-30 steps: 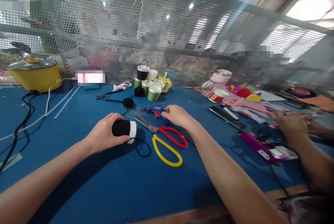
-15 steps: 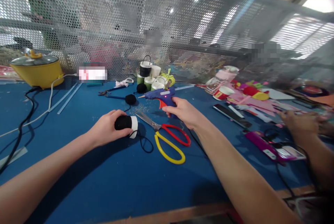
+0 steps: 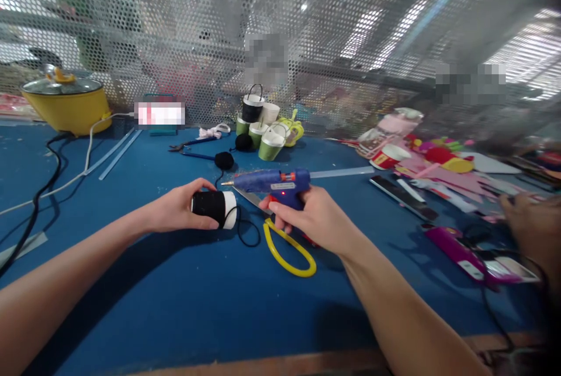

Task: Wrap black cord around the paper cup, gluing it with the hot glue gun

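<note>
My left hand (image 3: 184, 206) is closed around a small paper cup (image 3: 229, 210) lying on its side, mostly wrapped in black yarn with a white band showing at its right end. A loose loop of black yarn (image 3: 249, 234) trails from the cup onto the table. In my right hand (image 3: 313, 215) is a blue glue gun (image 3: 258, 181), gripped by its handle, its nozzle pointing left just above the cup. A clear glue stick (image 3: 342, 172) juts from its back. Scissors with a yellow handle (image 3: 287, 256) lie below, partly hidden by the gun and hand.
Behind the cup are a black yarn ball (image 3: 224, 160), pliers (image 3: 193, 151) and several small cups (image 3: 270, 143). A yellow electric pot (image 3: 65, 108) stands far left. At right lie a phone (image 3: 403, 197), a purple power strip (image 3: 458, 252), paper scraps and another person's hand (image 3: 526, 224).
My right hand has brought the glue gun down and nearer to me, its nozzle now close to the wrapped cup. The left hand still holds the cup. The view has shifted slightly.
</note>
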A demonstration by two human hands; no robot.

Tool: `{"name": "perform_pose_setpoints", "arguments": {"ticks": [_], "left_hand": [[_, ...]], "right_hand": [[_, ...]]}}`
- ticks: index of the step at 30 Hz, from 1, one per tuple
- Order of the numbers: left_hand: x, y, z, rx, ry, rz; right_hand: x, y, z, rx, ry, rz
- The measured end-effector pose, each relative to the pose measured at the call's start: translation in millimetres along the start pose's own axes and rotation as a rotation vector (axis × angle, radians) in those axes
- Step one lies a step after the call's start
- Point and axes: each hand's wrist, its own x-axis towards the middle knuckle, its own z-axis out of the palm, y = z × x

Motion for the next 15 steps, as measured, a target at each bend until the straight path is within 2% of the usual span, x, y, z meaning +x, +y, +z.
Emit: {"name": "perform_pose_setpoints", "arguments": {"ticks": [4, 9, 15], "left_hand": [[-0.4, -0.6, -3.1, -0.039, -0.019, 0.006], [-0.3, 0.3, -4.9, -0.026, 0.011, -0.036], [-0.8, 2.9, -4.9, -0.018, 0.031, -0.095]], "right_hand": [[-2.8, -0.5, 1.2, -0.047, -0.005, -0.017], [-7.2, -1.9, 1.1, -0.263, 0.067, -0.066], [-10.5, -4.9, 2.2, -0.413, 0.034, -0.142]]}}
